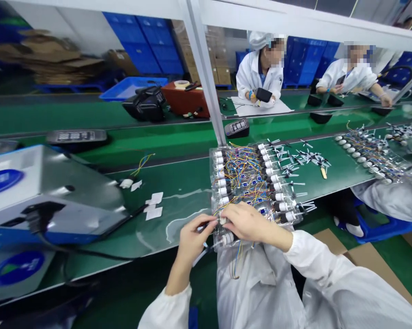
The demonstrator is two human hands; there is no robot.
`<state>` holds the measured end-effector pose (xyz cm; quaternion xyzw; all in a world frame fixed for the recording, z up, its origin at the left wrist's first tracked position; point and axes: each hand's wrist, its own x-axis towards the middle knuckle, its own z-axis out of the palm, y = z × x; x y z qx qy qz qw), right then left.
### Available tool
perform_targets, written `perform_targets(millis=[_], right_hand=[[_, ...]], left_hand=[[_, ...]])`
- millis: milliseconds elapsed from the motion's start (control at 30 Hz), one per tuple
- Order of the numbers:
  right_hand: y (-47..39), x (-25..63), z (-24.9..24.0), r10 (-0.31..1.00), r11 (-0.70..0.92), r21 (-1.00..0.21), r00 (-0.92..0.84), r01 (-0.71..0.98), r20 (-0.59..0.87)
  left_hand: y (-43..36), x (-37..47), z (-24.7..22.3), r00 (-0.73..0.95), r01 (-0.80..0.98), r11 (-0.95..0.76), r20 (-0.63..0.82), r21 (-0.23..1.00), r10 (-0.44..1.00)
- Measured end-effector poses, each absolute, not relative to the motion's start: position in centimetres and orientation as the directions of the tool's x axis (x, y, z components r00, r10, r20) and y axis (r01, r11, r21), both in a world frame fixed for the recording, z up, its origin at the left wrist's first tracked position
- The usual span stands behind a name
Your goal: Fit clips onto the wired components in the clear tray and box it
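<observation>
A clear plastic tray [213, 183] at the bench's front edge holds two columns of white-and-black cylindrical parts [223, 190] with yellow, blue and red wires between them. Near the tray's lower left corner, my left hand [196, 230] has its fingers pinched round a small dark piece, too small to name. My right hand [245, 221] reaches over the tray from the right, its fingers closed on a white cylindrical part [222, 218]. The fingertips of both hands nearly meet there. Thin white strips stick out along the tray's right side.
Metal-and-blue machines [82, 187] with a black cable stand at the left. White stickers [154, 211] lie on the green bench. A loose pile of parts [310, 157] and another tray [367, 155] are rightward. Two people sit across the conveyor; another person's sleeve [391, 198] is at right.
</observation>
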<state>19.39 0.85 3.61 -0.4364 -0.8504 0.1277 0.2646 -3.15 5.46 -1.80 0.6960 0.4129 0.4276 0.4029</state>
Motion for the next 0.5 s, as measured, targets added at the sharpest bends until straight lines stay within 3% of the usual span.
perform_targets(millis=[100, 167, 500], right_hand=[[0.3, 18.9, 3.0, 0.864, 0.503, -0.653, -0.346, 0.566, 0.365], [0.2, 18.6, 2.8, 0.871, 0.49, -0.716, -0.318, 0.497, 0.375], [0.6, 18.4, 2.4, 0.898, 0.432, -0.797, -0.277, 0.422, 0.341]], left_hand=[[5.1, -2.8, -2.8, 0.234, 0.193, -0.384, 0.337, 0.903, 0.912], [4.8, -2.6, -3.5, 0.209, 0.166, -0.403, 0.368, 0.9, 0.906], [3.7, -1.7, -5.1, 0.073, 0.146, -0.411, 0.405, 0.9, 0.911]])
